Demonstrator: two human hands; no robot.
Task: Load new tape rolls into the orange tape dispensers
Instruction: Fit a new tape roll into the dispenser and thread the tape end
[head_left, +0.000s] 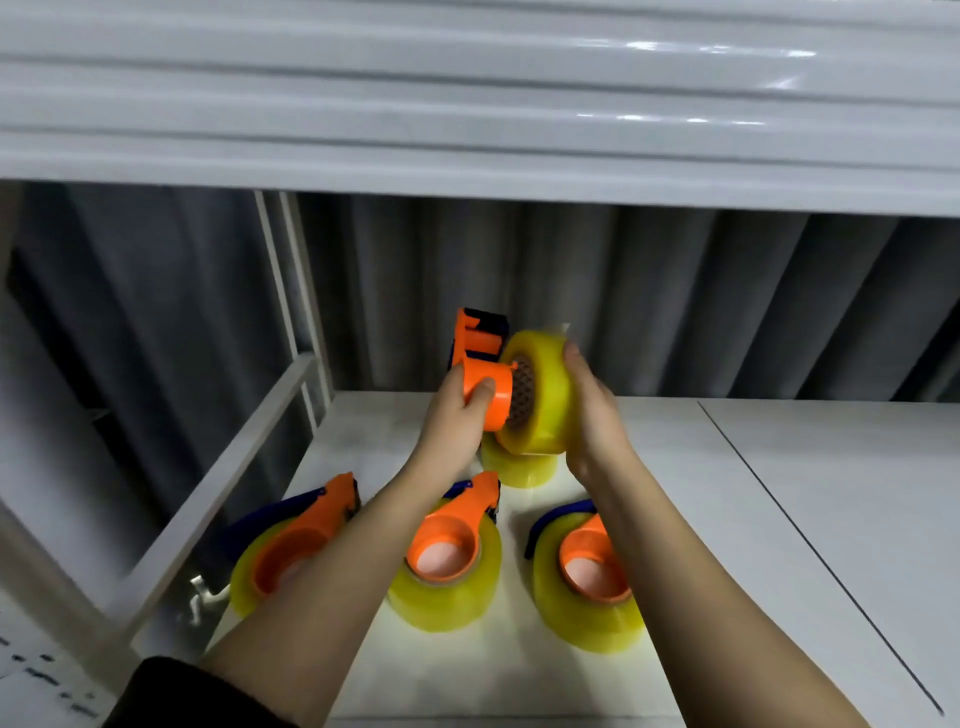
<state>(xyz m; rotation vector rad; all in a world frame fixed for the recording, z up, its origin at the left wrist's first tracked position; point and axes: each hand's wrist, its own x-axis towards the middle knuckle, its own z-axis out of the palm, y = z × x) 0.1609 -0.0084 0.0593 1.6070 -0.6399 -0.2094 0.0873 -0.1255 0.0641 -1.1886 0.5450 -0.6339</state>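
Observation:
My left hand (454, 415) grips an orange tape dispenser (480, 364) by its round hub, lifted above the white table (805, 493). My right hand (589, 410) holds a yellowish clear tape roll (540, 389) by its outer face, the core opening right against the hub. Under them a loose tape roll (519, 467) lies flat on the table, mostly hidden. Three dispensers with tape rolls on their hubs lie in front: one at the left (291, 551), one in the middle (449, 561), one at the right (587, 577).
A white shelf (467, 104) juts out overhead. A white metal frame (291, 312) borders the table's left side, with a grey curtain (675, 296) behind. A seam runs down the table at the right. Printed paper (36, 675) lies at the lower left.

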